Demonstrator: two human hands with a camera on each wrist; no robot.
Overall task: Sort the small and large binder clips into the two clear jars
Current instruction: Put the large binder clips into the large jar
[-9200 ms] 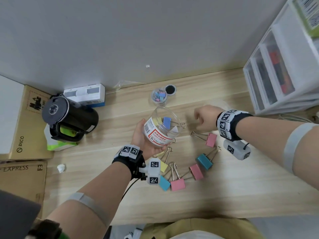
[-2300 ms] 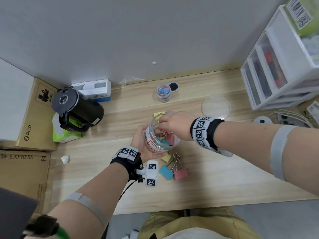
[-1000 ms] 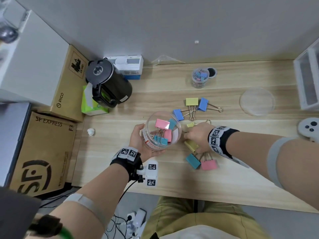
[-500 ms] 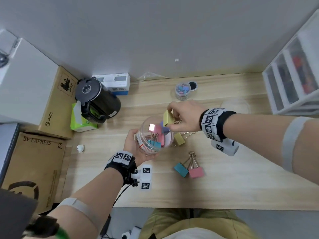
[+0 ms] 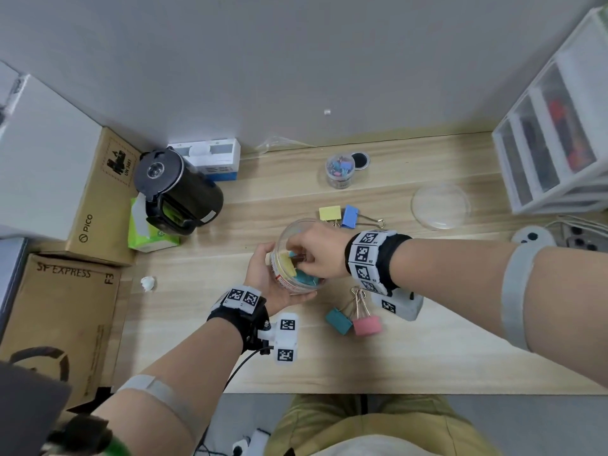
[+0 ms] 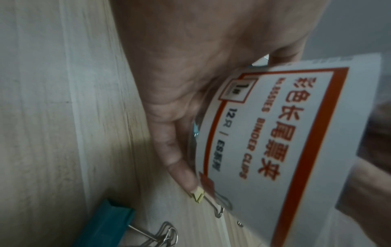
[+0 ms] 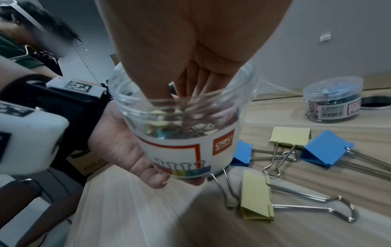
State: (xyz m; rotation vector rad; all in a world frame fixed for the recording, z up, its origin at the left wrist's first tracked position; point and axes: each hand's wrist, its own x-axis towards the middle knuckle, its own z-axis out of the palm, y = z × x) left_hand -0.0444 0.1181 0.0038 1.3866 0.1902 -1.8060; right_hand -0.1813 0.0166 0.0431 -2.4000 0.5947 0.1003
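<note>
My left hand [image 5: 267, 278] grips the large clear jar [image 5: 297, 284], held tilted just above the wooden desk [image 5: 427, 357]; its fingers [image 6: 175, 150] wrap the labelled wall [image 6: 275, 133]. My right hand [image 5: 301, 258] reaches into the jar's mouth, fingertips [image 7: 188, 90] bunched on the wire handles of a yellow binder clip [image 5: 287, 264]. Pink and teal clips lie deeper inside. Loose large clips on the desk: yellow [image 5: 330, 212] and blue [image 5: 350, 216] behind the jar, teal [image 5: 339, 320] and pink [image 5: 367, 325] in front, another yellow [image 7: 256, 197] by the jar. The small jar [image 5: 340, 169] holds small clips.
A clear round lid [image 5: 439, 205] lies at the right, a black lid [image 5: 359, 159] beside the small jar. A black kettle [image 5: 177, 189] and cardboard boxes [image 5: 98, 199] stand at the left, white drawers [image 5: 552, 143] at the right, a white controller [image 5: 531, 236] nearby.
My right hand picked a yellow clip off the desk, carried it over the jar and has now lowered it into the jar's mouth. The left hand keeps holding the jar.
</note>
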